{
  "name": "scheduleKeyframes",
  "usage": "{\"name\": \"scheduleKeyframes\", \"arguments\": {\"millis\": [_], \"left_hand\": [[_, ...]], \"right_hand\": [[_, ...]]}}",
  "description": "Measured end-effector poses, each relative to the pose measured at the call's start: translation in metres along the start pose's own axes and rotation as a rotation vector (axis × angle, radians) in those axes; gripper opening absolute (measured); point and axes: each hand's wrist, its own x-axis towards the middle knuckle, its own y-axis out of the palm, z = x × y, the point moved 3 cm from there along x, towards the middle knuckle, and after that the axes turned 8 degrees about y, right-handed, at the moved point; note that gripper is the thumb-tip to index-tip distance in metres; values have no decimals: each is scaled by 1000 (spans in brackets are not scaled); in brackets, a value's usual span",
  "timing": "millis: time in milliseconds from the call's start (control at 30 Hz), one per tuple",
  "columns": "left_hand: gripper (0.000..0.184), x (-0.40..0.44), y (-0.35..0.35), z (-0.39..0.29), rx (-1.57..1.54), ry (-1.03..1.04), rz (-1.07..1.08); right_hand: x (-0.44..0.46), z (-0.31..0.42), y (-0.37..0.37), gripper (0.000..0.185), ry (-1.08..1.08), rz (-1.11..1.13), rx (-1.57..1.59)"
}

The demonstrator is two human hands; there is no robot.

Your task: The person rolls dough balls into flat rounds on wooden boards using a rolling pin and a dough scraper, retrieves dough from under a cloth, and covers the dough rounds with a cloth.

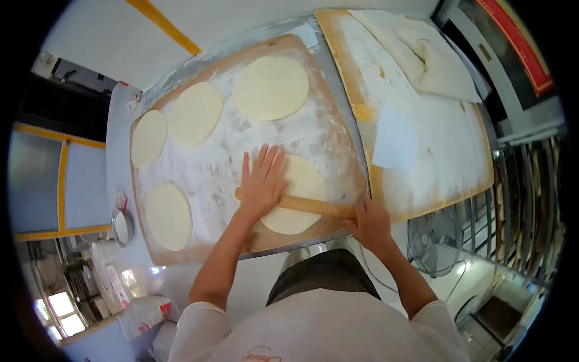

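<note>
A wooden rolling pin (313,206) lies across a flat round of dough (292,224) near the front edge of a floured board (211,157). My left hand (263,184) rests over the pin's left end, its fingers stretched forward and the fingertips beside or on the dough's left side. At the pin's right end, my right hand (370,223) has its fingers wrapped round the wood. Further dough rounds lie flat on the board: a large one (271,88) at the back, two at the back left (196,114) (149,139) and one at the front left (169,216).
To the right is a second floured board (446,145) with a folded cloth (422,54) and a white sheet (395,137). A metal bowl (122,227) stands left of the boards. Below right are a fan (431,241) and a rack (525,205). A printed bag (145,315) is at lower left.
</note>
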Motion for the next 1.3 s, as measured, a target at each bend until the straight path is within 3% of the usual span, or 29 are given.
{"name": "scheduleKeyframes", "arguments": {"millis": [67,100,200,300,400,500,633,767,800,933,1067,1233,1300], "left_hand": [[63,14,4,-4,39,39,-28],[67,-2,9,-2,62,7,56],[71,-87,0,-14,42,-9,281],[73,-106,-14,-8,171,41,353],[71,-28,-11,-12,28,206,92],[65,78,33,-44,0,374,13],[61,133,40,-68,-75,456,-114],[62,12,32,-5,85,278,112],[63,-21,22,8,-67,124,106],[57,-12,-1,18,78,263,109],[51,55,12,-27,-124,392,-32],[56,-77,-5,43,45,171,132],[60,-120,-24,49,82,97,208]], "right_hand": [[-16,7,13,29,61,-77,-39],[-24,11,22,28,79,-112,-58],[-75,40,76,31,148,123,-15],[-93,69,69,37,206,160,400],[-86,59,64,44,409,279,595],[-82,14,78,40,420,-9,466],[-76,10,49,40,605,11,589],[-104,48,74,44,376,123,656],[-111,57,82,45,363,170,691],[-109,66,86,50,443,329,701],[-102,73,85,45,419,299,587],[-100,114,116,43,299,384,554],[-90,110,110,42,172,277,559]]}}
